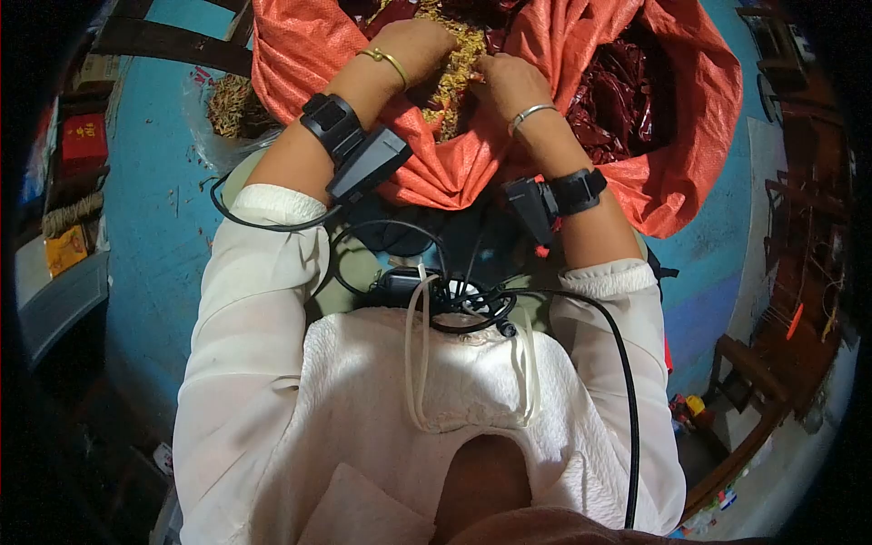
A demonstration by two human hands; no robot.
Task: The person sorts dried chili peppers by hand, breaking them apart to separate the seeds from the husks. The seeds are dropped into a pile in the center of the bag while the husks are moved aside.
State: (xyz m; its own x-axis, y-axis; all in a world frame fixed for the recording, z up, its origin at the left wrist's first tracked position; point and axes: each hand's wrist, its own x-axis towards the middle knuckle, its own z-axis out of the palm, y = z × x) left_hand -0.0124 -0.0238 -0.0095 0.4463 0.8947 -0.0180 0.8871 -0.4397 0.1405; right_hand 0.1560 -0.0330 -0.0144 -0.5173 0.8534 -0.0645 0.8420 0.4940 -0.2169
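An orange-red woven sack (454, 168) lies open at the top of the view, its edges rolled down. Between its folds runs a yellow, grainy-looking strip (457, 77) with small red spots. My left hand (413, 47), with a gold bangle, reaches to the strip's left side, fingers bent and their tips hidden. On its right side is my right hand (513, 84), with a silver bangle, fingers curled against the strip. Whatever either hand holds is too small to name. Dark red, shiny pieces (622, 95) fill the sack's right opening.
A clear plastic bag (204, 113) with a brown bundle (236, 107) lies left of the sack on the blue floor (154, 272). A dark wooden frame (173, 44) stands at upper left. Black cables (627, 391) cross my lap and right side.
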